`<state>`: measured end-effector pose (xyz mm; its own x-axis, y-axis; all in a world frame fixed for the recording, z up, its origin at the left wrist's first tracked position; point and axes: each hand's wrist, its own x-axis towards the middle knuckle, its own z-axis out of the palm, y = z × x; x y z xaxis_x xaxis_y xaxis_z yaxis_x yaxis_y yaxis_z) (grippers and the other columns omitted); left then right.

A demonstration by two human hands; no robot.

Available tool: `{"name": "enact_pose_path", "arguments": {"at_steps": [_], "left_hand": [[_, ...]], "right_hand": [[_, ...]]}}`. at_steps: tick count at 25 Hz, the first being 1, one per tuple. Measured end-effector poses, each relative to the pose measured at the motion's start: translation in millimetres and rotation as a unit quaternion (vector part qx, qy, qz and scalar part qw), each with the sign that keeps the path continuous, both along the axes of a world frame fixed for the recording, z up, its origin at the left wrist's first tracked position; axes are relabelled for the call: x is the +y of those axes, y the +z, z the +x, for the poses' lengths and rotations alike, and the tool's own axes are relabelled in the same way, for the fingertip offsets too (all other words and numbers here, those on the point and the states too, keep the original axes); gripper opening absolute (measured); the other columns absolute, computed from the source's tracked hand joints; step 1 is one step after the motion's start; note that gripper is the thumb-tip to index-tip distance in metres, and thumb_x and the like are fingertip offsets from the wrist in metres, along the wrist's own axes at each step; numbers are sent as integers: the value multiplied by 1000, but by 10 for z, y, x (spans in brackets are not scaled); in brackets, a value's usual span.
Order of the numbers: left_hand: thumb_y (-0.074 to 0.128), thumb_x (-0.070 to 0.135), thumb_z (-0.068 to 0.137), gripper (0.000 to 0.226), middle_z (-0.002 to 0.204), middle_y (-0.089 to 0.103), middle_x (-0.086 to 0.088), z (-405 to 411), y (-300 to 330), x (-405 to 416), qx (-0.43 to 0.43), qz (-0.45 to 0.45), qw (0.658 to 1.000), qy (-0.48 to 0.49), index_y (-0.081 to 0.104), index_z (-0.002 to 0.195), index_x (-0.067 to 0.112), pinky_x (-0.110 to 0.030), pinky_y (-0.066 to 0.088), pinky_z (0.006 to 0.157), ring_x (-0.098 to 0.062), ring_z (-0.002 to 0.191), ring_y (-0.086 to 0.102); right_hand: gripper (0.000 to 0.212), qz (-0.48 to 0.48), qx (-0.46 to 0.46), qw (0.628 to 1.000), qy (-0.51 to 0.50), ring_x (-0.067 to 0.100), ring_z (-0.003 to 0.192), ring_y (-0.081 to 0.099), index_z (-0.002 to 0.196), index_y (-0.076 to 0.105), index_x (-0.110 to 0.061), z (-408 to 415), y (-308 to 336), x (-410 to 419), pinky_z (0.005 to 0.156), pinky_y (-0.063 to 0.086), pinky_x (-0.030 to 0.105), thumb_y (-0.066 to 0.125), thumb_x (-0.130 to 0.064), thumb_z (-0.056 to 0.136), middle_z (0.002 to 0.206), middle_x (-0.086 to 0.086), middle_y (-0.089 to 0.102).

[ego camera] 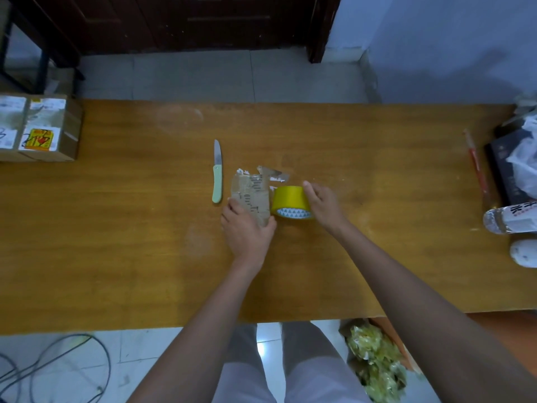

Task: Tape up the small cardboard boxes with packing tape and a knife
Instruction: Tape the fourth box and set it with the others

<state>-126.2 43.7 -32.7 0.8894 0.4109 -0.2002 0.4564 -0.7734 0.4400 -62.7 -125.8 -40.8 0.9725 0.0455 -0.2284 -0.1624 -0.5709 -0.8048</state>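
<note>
A small, worn cardboard box with torn label scraps lies in the middle of the wooden table. My left hand grips its near end, fingers curled over the edge. Right beside the box stands a yellow roll of packing tape on its edge, touching the box's right side. My right hand holds the roll from the right, fingers curled over its top. A folding knife with a pale green handle and open blade lies on the table just left of the box, apart from both hands.
Two taped cardboard boxes sit at the table's far left. At the right edge are a red stick, a dark box with a plastic bag and a water bottle. Cables lie on the floor.
</note>
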Motion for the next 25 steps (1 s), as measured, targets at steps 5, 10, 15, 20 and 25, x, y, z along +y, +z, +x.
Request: {"name": "enact_pose_path", "arguments": {"at_steps": [5, 10, 15, 20, 25], "left_hand": [[77, 60, 68, 113, 136, 45, -19, -77, 7, 175, 50, -32, 998, 28, 24, 145, -3, -45, 44, 100, -34, 123, 45], [74, 60, 70, 113, 141, 37, -23, 161, 175, 388, 68, -13, 998, -9, 22, 146, -4, -47, 37, 108, -38, 132, 36], [37, 24, 102, 34, 116, 58, -17, 763, 96, 369, -54, 55, 989, -125, 57, 114, 0, -40, 38, 95, -33, 109, 51], [23, 26, 103, 43, 104, 64, -12, 743, -235, 251, -21, 136, 977, -165, 60, 105, 5, -39, 35, 88, -29, 99, 54], [16, 29, 100, 48, 99, 63, -10, 780, -240, 255, -2, 148, 974, -168, 59, 100, 7, -39, 35, 84, -27, 95, 53]], "right_hand": [[37, 14, 8, 1000, -1, 7, 69, 45, 71, 44, -29, -197, -51, 161, 65, 33, 30, 32, -28, 106, 73, -11, 48], [54, 2, 5, 999, 39, 16, 86, 52, 99, 57, -13, -251, 11, 57, 75, 38, 36, 25, -56, 99, 95, 7, 59], [59, -81, 3, 991, 106, 11, 85, 53, 107, 47, -21, -290, 3, 29, 62, 41, 25, 62, -69, 75, 99, -2, 55], [48, -206, -55, 965, 153, 27, 96, 55, 111, 48, -12, -214, -28, 96, 66, 36, 29, 72, -3, 70, 108, 9, 55], [48, -267, -76, 942, 188, 29, 90, 54, 113, 47, -12, -103, 113, 89, 61, 40, 34, 64, 6, 72, 105, 11, 52]]}}
